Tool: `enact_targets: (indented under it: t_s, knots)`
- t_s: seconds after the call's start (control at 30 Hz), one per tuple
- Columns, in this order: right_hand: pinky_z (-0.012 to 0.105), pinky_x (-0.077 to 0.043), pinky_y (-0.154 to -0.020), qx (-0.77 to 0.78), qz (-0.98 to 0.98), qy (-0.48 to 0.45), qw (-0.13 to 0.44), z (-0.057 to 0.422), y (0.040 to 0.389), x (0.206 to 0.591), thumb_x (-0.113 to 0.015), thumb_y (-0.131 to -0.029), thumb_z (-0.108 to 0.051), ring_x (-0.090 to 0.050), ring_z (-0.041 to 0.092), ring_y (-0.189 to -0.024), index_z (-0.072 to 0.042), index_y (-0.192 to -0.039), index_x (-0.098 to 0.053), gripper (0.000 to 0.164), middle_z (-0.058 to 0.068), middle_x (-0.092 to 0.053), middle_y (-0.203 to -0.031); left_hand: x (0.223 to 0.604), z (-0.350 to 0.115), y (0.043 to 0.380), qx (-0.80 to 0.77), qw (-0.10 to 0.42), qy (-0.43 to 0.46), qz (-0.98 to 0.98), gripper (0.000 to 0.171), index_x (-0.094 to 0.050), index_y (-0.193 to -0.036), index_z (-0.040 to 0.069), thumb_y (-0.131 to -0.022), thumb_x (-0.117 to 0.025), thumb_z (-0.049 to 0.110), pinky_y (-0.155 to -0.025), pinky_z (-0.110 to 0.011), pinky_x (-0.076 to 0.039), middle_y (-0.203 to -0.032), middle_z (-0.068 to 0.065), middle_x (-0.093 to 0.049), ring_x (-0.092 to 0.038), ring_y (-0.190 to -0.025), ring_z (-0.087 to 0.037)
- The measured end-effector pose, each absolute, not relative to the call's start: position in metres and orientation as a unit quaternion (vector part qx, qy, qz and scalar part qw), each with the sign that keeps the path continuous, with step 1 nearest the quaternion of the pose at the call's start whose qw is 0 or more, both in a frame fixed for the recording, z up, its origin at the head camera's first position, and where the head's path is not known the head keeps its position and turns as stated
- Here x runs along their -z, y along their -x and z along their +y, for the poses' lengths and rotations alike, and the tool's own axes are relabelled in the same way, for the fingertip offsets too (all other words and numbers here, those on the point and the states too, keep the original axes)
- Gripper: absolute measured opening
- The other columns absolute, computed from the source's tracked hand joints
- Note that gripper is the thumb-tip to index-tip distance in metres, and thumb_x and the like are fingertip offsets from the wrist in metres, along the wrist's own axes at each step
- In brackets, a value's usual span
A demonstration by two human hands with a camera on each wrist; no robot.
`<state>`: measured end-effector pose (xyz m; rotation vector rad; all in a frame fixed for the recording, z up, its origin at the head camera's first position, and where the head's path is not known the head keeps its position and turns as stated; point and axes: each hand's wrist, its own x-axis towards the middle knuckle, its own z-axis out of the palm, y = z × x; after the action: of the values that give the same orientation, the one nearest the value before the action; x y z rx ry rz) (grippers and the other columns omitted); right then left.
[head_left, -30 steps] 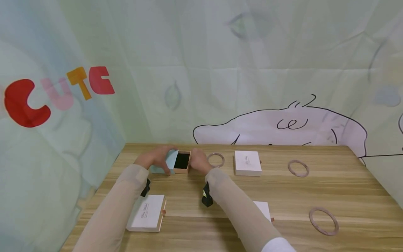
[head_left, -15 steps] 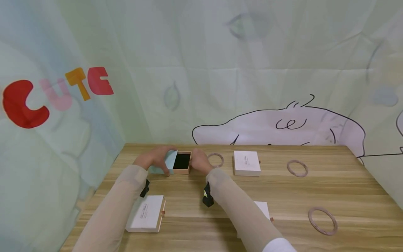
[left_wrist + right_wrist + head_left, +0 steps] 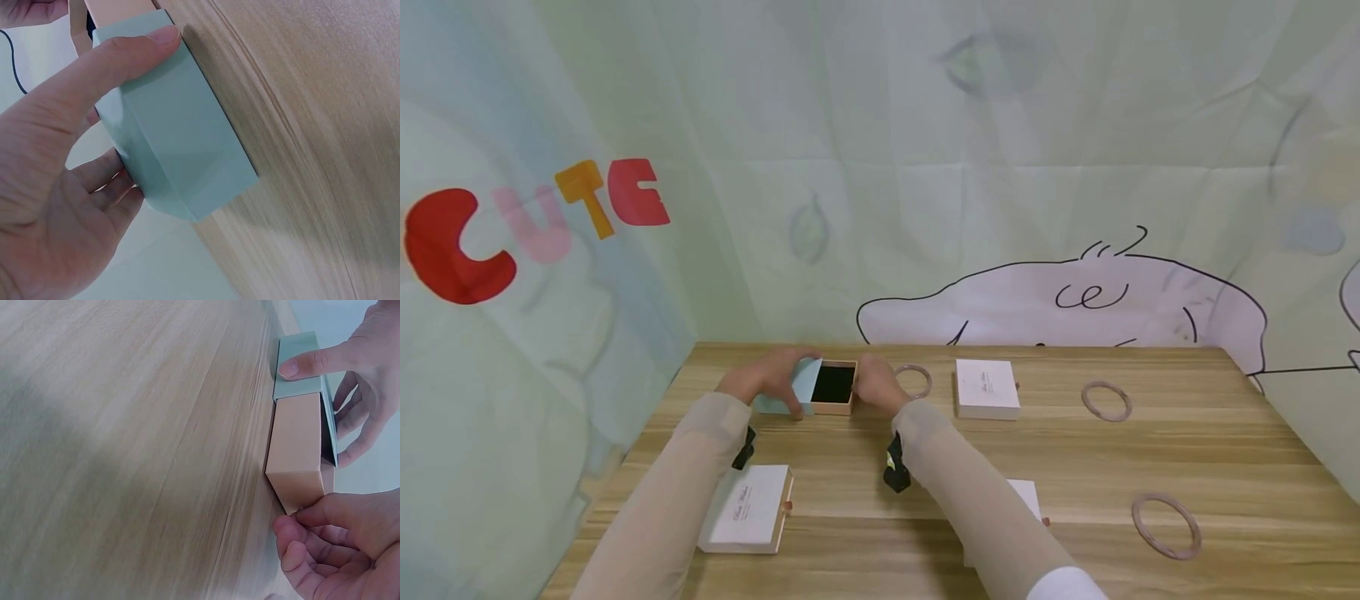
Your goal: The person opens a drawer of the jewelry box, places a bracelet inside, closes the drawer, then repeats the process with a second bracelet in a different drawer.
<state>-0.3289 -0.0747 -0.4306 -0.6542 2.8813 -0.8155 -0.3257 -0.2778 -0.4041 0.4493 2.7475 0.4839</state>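
A light blue drawer box [image 3: 806, 385] lies near the table's back left, its peach inner tray [image 3: 832, 409] slid partly out to the right. Black lining shows inside the tray. My left hand [image 3: 767, 379] grips the blue sleeve [image 3: 181, 125], thumb on the near side and fingers on the far side. My right hand [image 3: 877, 383] pinches at the tray's end face with thumb and forefinger; in the right wrist view the fingertips [image 3: 289, 526] hide most of what they pinch. A pinkish bangle [image 3: 917, 382] lies just right of the right hand, partly covered by it.
A white box [image 3: 988, 389] stands right of that bangle. Another white box [image 3: 748, 508] lies by the left forearm, and a third white box [image 3: 1026, 495] is partly hidden under the right sleeve. Two more bangles, a farther bangle [image 3: 1086, 400] and a nearer bangle [image 3: 1138, 521], lie at right.
The peach tray has slid slightly farther right out of the blue sleeve, along with my right hand. My left hand keeps its hold in the same place.
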Motion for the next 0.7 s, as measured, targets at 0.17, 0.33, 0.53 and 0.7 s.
enact_targets:
  t_s: [0.17, 0.33, 0.53, 0.7]
  knots:
    - [0.027, -0.038, -0.055, 0.258, 0.941, 0.217, 0.034, -0.072, 0.329, 0.430, -0.066, -0.085, 0.005, -0.041, 0.017, -0.057, -0.006, -0.058, -0.049, 0.034, -0.001, -0.041, -0.057, 0.403, -0.277, 0.326, -0.168, 0.158, -0.156, 0.961, 0.101, -0.043, -0.148, 0.004, -0.062, -0.096, 0.014, -0.100, -0.052, -0.041, -0.141, -0.022, -0.048, -0.048, -0.117, -0.035]
    - [0.026, -0.037, -0.055, 0.251, 0.942, 0.219, 0.030, -0.072, 0.329, 0.429, -0.066, -0.085, 0.006, -0.041, 0.016, -0.058, -0.008, -0.057, -0.046, 0.037, -0.001, -0.040, -0.057, 0.404, -0.278, 0.326, -0.163, 0.155, -0.161, 0.961, 0.100, -0.044, -0.147, 0.003, -0.062, -0.096, 0.014, -0.100, -0.051, -0.041, -0.140, -0.022, -0.049, -0.048, -0.116, -0.034]
    - [0.028, -0.038, -0.051, 0.272, 0.938, 0.208, 0.057, -0.072, 0.338, 0.436, -0.063, -0.084, 0.009, -0.045, 0.019, -0.055, 0.000, -0.060, -0.056, 0.027, 0.004, -0.046, -0.058, 0.402, -0.277, 0.325, -0.165, 0.156, -0.153, 0.962, 0.100, -0.043, -0.147, 0.004, -0.063, -0.096, 0.014, -0.100, -0.052, -0.041, -0.141, -0.022, -0.048, -0.048, -0.117, -0.035]
    - [0.028, -0.038, -0.048, 0.280, 0.933, 0.219, 0.054, -0.072, 0.352, 0.455, -0.061, -0.082, 0.009, -0.043, 0.019, -0.052, -0.001, -0.058, -0.054, 0.027, 0.005, -0.044, -0.056, 0.403, -0.277, 0.325, -0.169, 0.158, -0.151, 0.961, 0.100, -0.044, -0.147, 0.004, -0.063, -0.096, 0.014, -0.099, -0.052, -0.042, -0.140, -0.021, -0.049, -0.048, -0.115, -0.034]
